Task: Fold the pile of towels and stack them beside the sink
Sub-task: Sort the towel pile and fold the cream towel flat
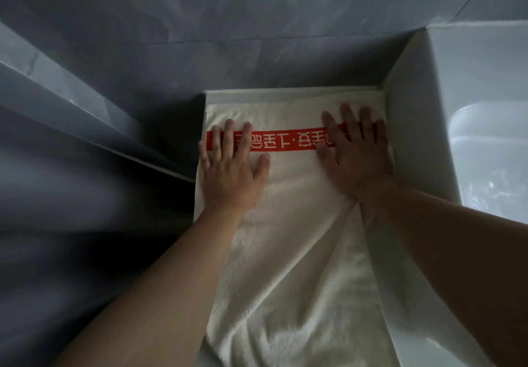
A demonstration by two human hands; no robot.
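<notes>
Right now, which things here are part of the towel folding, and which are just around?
Part of the job:
white terry towel with a red printed band
left hand and right hand, pressing flat on it
white ceramic sink

Just around:
grey marbled wall tiles

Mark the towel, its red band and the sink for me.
towel (pixel 297 252), head view, on the plain white cloth below both hands.
red band (pixel 288 140), head view, on the printed stretch between the hands.
sink (pixel 485 149), head view, on the white basin wall at right.
</notes>
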